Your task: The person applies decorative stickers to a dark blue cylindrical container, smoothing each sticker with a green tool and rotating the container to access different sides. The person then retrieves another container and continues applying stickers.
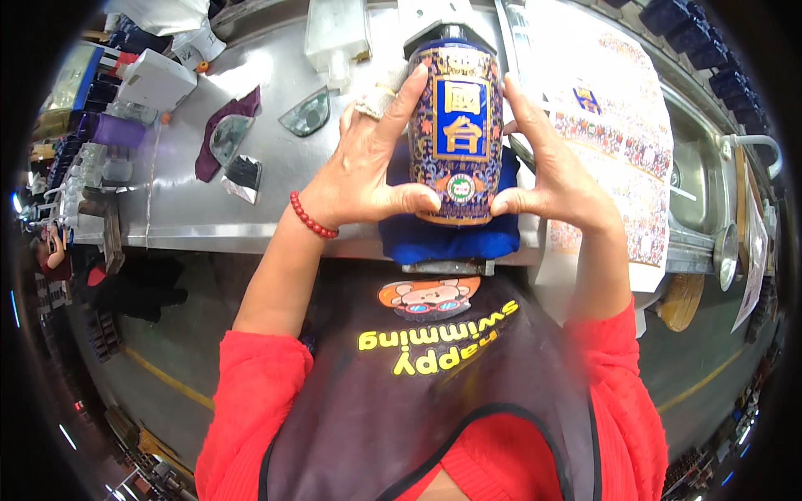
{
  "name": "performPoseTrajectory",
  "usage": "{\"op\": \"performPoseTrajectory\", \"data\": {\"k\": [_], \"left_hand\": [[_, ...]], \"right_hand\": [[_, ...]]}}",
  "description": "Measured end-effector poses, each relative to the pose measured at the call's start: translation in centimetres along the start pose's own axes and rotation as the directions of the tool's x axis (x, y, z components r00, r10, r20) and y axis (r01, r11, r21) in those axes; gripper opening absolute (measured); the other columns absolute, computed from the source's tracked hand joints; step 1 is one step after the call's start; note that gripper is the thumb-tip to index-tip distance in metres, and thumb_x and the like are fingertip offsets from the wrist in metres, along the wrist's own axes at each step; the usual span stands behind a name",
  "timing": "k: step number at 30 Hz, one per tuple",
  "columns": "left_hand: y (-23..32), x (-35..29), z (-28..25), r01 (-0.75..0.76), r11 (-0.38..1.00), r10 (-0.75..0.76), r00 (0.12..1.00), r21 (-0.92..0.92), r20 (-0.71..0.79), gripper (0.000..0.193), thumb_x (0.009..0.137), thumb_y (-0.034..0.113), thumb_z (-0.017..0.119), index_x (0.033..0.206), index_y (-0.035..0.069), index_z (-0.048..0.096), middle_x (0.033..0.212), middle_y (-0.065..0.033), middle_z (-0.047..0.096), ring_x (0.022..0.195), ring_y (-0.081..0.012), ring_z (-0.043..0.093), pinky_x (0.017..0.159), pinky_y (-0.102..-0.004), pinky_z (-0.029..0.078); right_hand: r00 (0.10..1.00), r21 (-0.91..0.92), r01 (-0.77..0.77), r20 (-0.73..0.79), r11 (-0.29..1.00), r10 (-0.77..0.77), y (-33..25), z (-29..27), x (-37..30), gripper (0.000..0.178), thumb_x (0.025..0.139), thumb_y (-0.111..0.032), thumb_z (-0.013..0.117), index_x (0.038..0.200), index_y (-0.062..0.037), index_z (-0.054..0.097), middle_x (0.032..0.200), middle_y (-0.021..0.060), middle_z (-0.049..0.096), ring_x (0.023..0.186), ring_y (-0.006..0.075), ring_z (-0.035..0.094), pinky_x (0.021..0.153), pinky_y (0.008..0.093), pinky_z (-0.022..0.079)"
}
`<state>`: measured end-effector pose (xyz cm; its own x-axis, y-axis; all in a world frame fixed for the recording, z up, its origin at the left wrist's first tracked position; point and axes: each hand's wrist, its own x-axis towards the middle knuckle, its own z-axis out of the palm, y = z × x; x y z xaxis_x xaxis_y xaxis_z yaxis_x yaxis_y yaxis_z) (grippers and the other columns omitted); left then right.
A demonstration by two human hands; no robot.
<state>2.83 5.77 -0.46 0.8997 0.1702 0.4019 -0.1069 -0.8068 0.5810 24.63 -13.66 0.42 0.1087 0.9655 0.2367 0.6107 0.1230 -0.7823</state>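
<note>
A dark blue bottle (424,159) with an ornate gold, orange and blue pattern lies with its neck away from me, on a padded blue cloth (451,242) at the table's near edge. My left hand (359,167) grips its left side, thumb near the base and index finger stretched along the edge. On the other side my right hand (560,171) mirrors this, its thumb at the lower right corner. A crumpled whitish cloth (376,102) sits by my left fingers, and I cannot tell whether they hold it. The bottle's neck rests at a metal holder (451,33).
Patterned printed sheets (614,125) cover the table to the right, beside a sink (697,184) with a pale tap (756,144). Leftward lie curved scraper-like plates (306,112), a purple cloth (242,104) and a clear square bottle (337,33). A white box (157,88) stands farther left.
</note>
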Motion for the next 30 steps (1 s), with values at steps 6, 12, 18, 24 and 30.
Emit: {"op": "performPoseTrajectory", "data": {"k": [6,12,18,24,30], "left_hand": [[0.3,0.0,0.0,0.07,0.998,-0.07,0.997,0.007,0.032,0.131,0.072,0.083,0.067,0.165,0.011,0.01,0.163,-0.0274,0.027,0.15,-0.0455,0.026,0.119,-0.057,0.013],[-0.1,-0.2,0.2,0.064,0.996,-0.06,0.996,-0.06,0.072,0.132,0.073,0.083,0.067,0.166,0.013,0.005,0.165,-0.0262,0.021,0.152,-0.0425,0.022,0.119,-0.0568,0.012],[-0.3,-0.1,0.3,0.042,0.995,-0.038,0.998,-0.089,0.051,0.131,0.075,0.082,0.067,0.166,0.014,0.002,0.165,-0.0253,0.021,0.153,-0.0413,0.021,0.12,-0.056,0.011],[-0.4,-1.5,1.3,0.122,0.978,-0.128,0.992,-0.171,-0.022,0.121,0.081,0.082,0.059,0.165,0.009,0.013,0.165,-0.0259,0.024,0.153,-0.0411,0.024,0.121,-0.0537,0.009],[2.2,-3.7,2.9,0.141,0.989,-0.145,0.956,-0.033,-0.256,0.107,0.089,0.083,0.042,0.16,0.004,0.031,0.16,-0.0301,0.031,0.149,-0.0427,0.028,0.12,-0.0563,0.009]], "right_hand": [[0.994,-0.061,0.042,0.099,0.997,-0.036,-0.4,-0.9,0.9,0.143,0.056,-0.052,0.094,0.164,-0.0062,0.012,0.167,0.0202,0.022,0.144,0.0358,0.038,0.114,0.0427,0.04],[0.991,-0.03,0.0,0.134,1.0,0.004,-0.6,-1.0,1.3,0.154,0.051,-0.052,0.097,0.165,-0.0077,0.004,0.165,0.0244,0.024,0.147,0.0357,0.036,0.116,0.0424,0.037],[0.985,0.021,-0.064,0.164,0.998,0.059,-1.3,-1.5,1.3,0.141,0.06,-0.04,0.096,0.163,-0.004,0.006,0.166,0.0251,0.022,0.154,0.0391,0.024,0.125,0.0435,0.025],[0.979,0.066,-0.131,0.168,0.989,0.118,-1.9,-1.3,1.3,0.142,0.057,-0.039,0.097,0.164,-0.0073,0.009,0.165,0.0241,0.023,0.151,0.0394,0.029,0.119,0.0449,0.036],[0.967,0.015,-0.198,0.166,0.98,0.193,-1.9,-1.2,1.3,0.148,0.052,-0.047,0.096,0.164,-0.0077,0.008,0.165,0.0243,0.025,0.151,0.0382,0.03,0.12,0.0444,0.035]]}}
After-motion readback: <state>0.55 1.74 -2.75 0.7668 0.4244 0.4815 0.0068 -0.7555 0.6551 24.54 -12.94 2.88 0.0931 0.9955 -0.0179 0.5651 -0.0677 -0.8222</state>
